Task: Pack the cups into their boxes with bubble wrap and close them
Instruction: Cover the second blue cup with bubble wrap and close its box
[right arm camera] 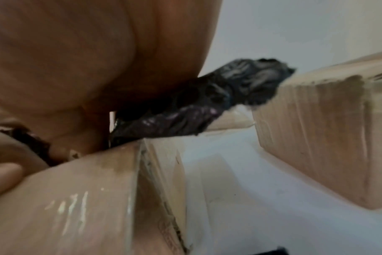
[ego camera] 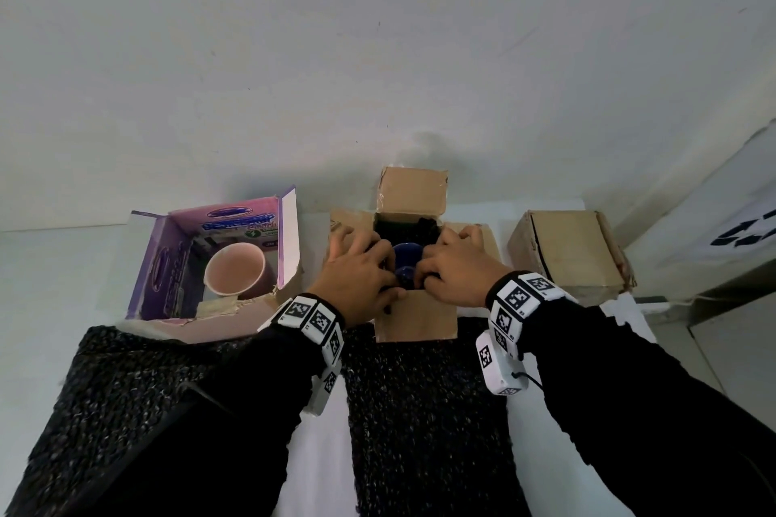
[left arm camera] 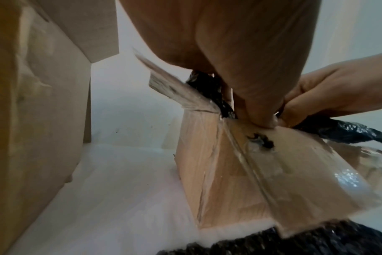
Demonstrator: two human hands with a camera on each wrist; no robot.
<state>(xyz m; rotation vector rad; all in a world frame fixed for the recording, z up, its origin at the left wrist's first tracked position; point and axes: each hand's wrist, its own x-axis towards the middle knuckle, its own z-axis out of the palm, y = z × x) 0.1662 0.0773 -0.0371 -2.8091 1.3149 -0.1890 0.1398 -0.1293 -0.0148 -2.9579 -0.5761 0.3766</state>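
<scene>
Middle cardboard box [ego camera: 413,315] on the white table [ego camera: 50,264], all four flaps splayed open, as landmark. Inside it, a dark blue cup [ego camera: 407,260] nested in black bubble wrap [ego camera: 405,229], wrap spilling over the rim toward the right-hand flap in the wrist views [right arm camera: 229,93].

Left hand [ego camera: 357,277] and right hand [ego camera: 451,269] both plunged into the box mouth, close together, fingers curled down around cup and wrap; exact contact with the cup versus the wrap not resolvable. In the left wrist view, fingertips [left arm camera: 260,119] pressed down at the near flap's fold. Wrists bent downward, forearms converging from the near edge of the table, sleeves over two more black bubble-wrap sheets [ego camera: 420,411] lying nearer than the box.

Left of the box: open purple carton [ego camera: 168,264] with a pink cup [ego camera: 235,271] tilted inside, no wrap around it. Right of the box: a closed brown box [ego camera: 567,252].

Handling, as judgement: cup probably ceramic, rigid, breakable, smooth-glazed and slippery against film; best gripped around the wall through the wrap, not by the rim. Wrap light, springy, likely to rebound upward; worth tucking flat before folding flaps. Flaps taped, glossy, stiff at creases.
</scene>
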